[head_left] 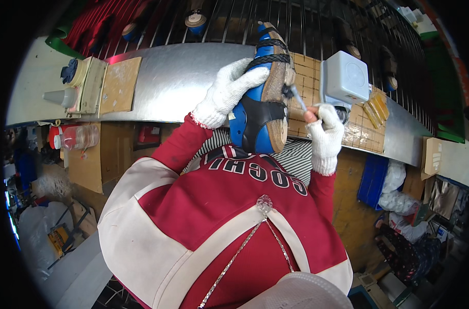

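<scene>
A sandal (273,92) with black straps and a tan cork-like sole sits on a blue shoe last (238,125), tilted so the sole faces right. In a white knit glove, my left hand (228,90) grips its left side, the thumb over the upper near the braided straps. My right hand (327,134), gloved with bare fingertips showing, is closed on the pale handle of a small brush (299,98). The brush's dark head meets the sole's edge around mid-length; the exact contact is too small to make out.
A metal ledge (162,77) runs across in front of me, with a cardboard sheet (304,77) on it. A grey-white plastic container (346,77) stands right of the sandal. Beyond, more lasts (196,23) rest on a rack of metal bars. A clear jar (80,137) is at left.
</scene>
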`<action>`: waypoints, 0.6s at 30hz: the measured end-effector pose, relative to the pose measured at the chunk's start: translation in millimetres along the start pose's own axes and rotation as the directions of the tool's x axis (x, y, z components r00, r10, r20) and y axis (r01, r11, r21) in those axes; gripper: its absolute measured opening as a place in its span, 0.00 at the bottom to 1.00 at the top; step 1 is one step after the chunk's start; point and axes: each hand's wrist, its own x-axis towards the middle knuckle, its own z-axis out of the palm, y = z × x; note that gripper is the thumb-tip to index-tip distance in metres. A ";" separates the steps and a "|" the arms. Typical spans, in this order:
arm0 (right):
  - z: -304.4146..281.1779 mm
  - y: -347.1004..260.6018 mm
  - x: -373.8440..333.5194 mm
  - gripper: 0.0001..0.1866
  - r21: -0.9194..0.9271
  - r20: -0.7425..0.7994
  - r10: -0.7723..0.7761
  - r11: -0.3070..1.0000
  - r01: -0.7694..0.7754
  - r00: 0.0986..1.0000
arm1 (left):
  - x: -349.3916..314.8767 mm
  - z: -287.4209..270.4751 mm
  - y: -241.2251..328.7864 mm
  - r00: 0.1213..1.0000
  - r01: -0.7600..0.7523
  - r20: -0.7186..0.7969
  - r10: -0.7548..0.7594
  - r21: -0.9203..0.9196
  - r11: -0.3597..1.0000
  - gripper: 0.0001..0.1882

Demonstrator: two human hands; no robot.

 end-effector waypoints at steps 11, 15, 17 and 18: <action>-7.4 -26.8 -22.9 0.10 -0.314 -0.015 -0.102 0.945 0.093 0.995 | -0.7 -6.2 -0.8 0.989 -0.084 -0.110 0.095 0.100 0.991 0.35; -2.0 -25.9 -16.6 0.09 -0.438 -0.022 -0.275 0.867 0.238 0.961 | -2.9 -5.9 -1.2 0.991 -0.066 -0.106 0.083 0.149 0.987 0.35; -1.6 -25.6 -13.2 0.09 -0.532 -0.003 -0.347 0.795 0.292 0.938 | -3.9 -6.6 -0.5 0.992 -0.070 -0.091 0.087 0.174 0.982 0.35; -0.8 -25.9 -12.1 0.09 -0.576 0.008 -0.382 0.753 0.317 0.924 | -4.5 -7.6 0.2 0.992 -0.078 -0.085 0.096 0.195 0.978 0.35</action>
